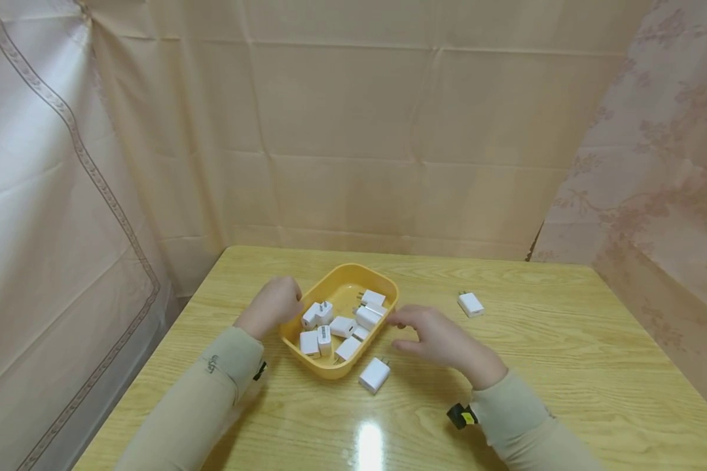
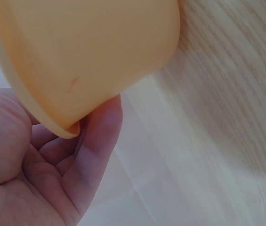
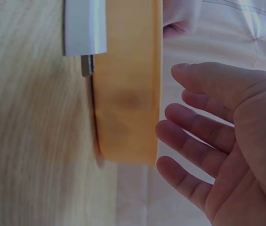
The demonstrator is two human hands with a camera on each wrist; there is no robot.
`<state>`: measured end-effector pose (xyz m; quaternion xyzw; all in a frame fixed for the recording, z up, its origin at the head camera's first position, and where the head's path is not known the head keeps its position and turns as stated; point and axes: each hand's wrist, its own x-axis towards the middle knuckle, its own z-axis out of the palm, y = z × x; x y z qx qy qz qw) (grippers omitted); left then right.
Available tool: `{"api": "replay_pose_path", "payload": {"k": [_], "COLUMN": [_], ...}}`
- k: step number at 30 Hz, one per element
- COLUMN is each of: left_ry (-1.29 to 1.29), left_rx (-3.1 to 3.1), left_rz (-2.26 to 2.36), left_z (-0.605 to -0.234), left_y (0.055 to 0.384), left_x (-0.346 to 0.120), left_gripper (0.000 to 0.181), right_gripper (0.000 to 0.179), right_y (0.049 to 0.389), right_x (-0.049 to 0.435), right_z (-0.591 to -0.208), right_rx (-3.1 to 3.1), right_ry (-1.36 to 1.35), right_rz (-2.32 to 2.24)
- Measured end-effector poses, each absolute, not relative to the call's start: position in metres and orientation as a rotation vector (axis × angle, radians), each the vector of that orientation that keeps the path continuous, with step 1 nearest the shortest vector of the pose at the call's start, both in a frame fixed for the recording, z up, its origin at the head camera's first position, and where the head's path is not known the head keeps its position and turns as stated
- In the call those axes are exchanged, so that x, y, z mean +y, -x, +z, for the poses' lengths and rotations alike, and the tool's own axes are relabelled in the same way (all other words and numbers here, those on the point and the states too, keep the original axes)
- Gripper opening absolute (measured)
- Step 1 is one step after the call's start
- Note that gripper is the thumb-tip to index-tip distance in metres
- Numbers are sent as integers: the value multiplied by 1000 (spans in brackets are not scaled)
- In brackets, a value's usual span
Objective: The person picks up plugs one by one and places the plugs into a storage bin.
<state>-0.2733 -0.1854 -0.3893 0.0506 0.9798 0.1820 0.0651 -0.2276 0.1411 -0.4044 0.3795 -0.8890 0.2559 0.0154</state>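
Observation:
A yellow plastic basket (image 1: 328, 371) stands at a slant on the table, holding several white charger plugs (image 1: 343, 326). My left hand (image 1: 273, 306) grips its left rim; in the left wrist view, the fingers (image 2: 102, 136) curl under the lip against the outer wall. At the opposite side, my right hand (image 1: 438, 335) has relaxed, spread fingers close to the right rim. The right wrist view shows nothing held in that hand (image 3: 231, 136); whether a fingertip touches the rim, I cannot tell. One white charger plug (image 1: 374, 375) lies just outside the basket, below the right hand.
Another white charger plug (image 1: 471, 304) lies apart on the right of the wooden table (image 1: 565, 353). Beige cloth (image 1: 353, 144) hangs behind the far edge, with patterned cloth at both sides. A light reflection shines near the front.

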Motion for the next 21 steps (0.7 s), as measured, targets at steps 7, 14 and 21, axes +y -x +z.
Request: {"api": "replay_pose_path", "payload": {"k": [7,14,21], "left_ry": [-163,-169,-167], "left_rx": [2961,2963,2960], "left_rz": [556,562,571], "left_z": [-390,-389,-390], "left_y": [273,272,272], "left_x": [-186,-186,-186], "left_gripper": [39,43,44], "right_gripper": [35,34,35], "right_y": [225,223,220], "right_x": [136,132,129], "right_z": [-412,-420,-427], "right_rx": [-2809,-2799,-2810], "right_ry": [-1207,-1249,-1271], "right_rz": [812,810,837]}}
